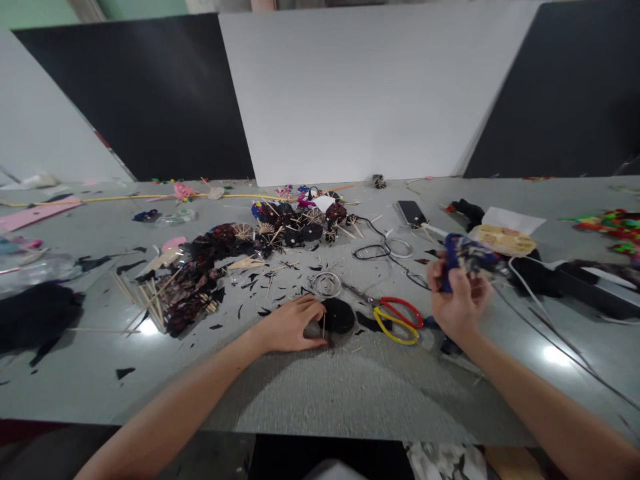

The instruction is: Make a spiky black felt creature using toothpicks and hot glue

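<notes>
My left hand [295,325] rests on the table with thumb and fingers curled around a short thin wooden stick [324,328]. Right beside those fingers lies a round black disc [341,316]. My right hand [457,297] is raised at the right, wrapped around a blue glue gun [454,257] with a cord; its front end is blurred. Between the hands are scissors [400,320] with one red and one yellow handle. Behind the disc sits a pale ring [327,285].
Dark clusters [200,257] with wooden sticks stretch across the left and middle. Black scraps litter the table [320,393]. A phone [411,213], a black cord [373,252] and a black box [597,290] lie rightward. White and black panels [370,93] stand behind.
</notes>
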Demonstrator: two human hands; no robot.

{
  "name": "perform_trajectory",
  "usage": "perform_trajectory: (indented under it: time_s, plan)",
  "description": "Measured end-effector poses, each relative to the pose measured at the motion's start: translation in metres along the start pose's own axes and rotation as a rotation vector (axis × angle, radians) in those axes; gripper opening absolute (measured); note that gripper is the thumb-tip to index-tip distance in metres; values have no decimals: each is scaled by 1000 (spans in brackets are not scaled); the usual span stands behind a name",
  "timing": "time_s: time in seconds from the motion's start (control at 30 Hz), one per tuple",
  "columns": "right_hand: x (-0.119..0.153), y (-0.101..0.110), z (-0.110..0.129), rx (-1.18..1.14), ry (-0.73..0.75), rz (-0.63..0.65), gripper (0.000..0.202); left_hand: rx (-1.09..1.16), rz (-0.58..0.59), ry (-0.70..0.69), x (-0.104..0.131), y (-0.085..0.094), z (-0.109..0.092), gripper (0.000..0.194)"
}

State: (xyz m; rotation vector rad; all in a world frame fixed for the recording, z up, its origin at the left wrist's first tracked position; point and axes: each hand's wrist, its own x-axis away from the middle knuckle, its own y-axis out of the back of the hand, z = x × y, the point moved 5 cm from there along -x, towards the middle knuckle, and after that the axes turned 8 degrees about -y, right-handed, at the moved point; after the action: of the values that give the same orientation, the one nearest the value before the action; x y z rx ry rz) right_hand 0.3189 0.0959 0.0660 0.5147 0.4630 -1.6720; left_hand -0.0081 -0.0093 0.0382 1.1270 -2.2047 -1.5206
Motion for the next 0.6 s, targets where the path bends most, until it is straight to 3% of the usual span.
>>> perform_trajectory:
  time_s: [0.07, 0.13, 0.4, 0.6]
  plan:
    - [-11, 4, 2, -53, -35, -185, 32, -6, 12, -4, 0, 0, -1, 38]
    - [-18, 0, 2, -53, -62, -235, 30, -5, 22, -5, 0, 0, -1, 38]
    - [-6, -26, -33, 36, -346, 48, 35, 28, 4, -21, 3, 0, -4, 39]
    - [2, -35, -41, 101, -374, 167, 41, -28, 23, -93, 2, -7, -13, 51]
